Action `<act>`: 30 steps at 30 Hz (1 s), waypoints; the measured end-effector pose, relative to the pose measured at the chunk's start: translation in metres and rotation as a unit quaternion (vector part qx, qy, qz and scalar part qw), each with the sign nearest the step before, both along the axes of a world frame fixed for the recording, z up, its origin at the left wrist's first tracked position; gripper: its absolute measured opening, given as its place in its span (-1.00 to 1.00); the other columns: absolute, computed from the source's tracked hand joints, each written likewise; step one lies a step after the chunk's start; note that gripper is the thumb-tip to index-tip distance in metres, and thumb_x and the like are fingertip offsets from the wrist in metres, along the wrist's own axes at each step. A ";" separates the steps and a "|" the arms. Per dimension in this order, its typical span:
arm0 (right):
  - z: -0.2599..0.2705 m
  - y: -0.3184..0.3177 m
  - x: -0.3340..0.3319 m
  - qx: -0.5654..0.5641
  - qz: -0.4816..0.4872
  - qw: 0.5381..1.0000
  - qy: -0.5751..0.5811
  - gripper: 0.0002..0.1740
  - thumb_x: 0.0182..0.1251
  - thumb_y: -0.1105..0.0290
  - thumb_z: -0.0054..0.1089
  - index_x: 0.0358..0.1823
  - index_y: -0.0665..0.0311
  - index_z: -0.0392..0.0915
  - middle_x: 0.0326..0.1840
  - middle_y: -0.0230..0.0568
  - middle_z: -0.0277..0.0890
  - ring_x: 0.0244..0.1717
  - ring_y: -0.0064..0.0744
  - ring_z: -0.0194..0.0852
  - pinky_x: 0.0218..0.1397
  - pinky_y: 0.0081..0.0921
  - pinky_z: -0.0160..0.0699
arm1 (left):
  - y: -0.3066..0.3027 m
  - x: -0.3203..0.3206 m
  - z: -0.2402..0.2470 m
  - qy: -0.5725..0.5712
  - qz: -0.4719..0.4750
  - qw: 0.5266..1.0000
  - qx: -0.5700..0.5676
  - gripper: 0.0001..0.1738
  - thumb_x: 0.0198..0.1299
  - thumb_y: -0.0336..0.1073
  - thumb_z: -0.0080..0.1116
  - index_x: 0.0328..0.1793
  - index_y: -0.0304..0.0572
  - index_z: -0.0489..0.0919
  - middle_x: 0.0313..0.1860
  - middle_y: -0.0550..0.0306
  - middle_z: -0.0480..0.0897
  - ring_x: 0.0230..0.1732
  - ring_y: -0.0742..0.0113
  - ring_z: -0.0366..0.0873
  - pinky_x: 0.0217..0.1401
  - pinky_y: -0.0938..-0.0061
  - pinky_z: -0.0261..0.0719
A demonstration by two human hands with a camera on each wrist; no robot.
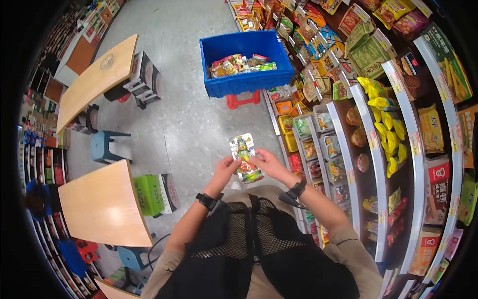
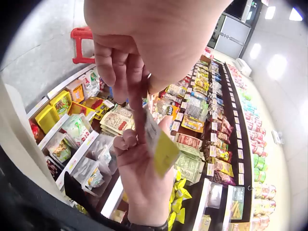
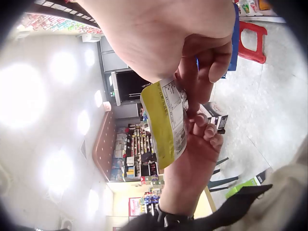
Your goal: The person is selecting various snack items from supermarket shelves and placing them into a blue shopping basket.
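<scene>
A small flat snack packet (image 1: 243,149) with a green, red and white printed face is held in front of the body in the head view. My left hand (image 1: 226,168) pinches its left edge, and my right hand (image 1: 269,163) pinches the right edge with thumb and fingers. In the right wrist view the packet (image 3: 166,122) shows a yellow and white back with printed text. Seen nearly edge-on in the left wrist view, the packet (image 2: 161,147) sits between both hands.
Ahead, a blue crate (image 1: 249,87) containing several snack packs rests on a red stool (image 1: 243,99). Shelves of packaged snacks (image 1: 391,129) line the right side. On the left stand wooden tables (image 1: 102,204), a blue-grey stool (image 1: 107,144) and a green box (image 1: 148,195).
</scene>
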State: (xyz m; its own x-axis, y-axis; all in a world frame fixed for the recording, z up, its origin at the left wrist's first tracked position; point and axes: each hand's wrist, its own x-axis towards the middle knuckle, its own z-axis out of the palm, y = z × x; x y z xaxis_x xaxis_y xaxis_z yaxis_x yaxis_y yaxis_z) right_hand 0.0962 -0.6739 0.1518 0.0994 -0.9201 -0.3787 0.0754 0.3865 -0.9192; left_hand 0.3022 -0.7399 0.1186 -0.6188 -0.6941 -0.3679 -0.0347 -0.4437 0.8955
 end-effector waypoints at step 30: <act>-0.161 -0.521 -0.055 0.183 -0.264 0.946 -0.043 -0.68 0.34 0.28 0.14 0.01 0.29 0.38 -0.41 -0.30 0.52 -0.59 -0.65 0.34 -0.55 -0.67 0.29 | -0.564 -0.117 -0.131 -0.254 -0.025 0.962 0.099 -0.75 0.24 -0.19 0.18 -0.09 -0.18 0.53 -0.39 0.22 0.64 -0.51 0.52 0.51 -0.46 0.59 0.44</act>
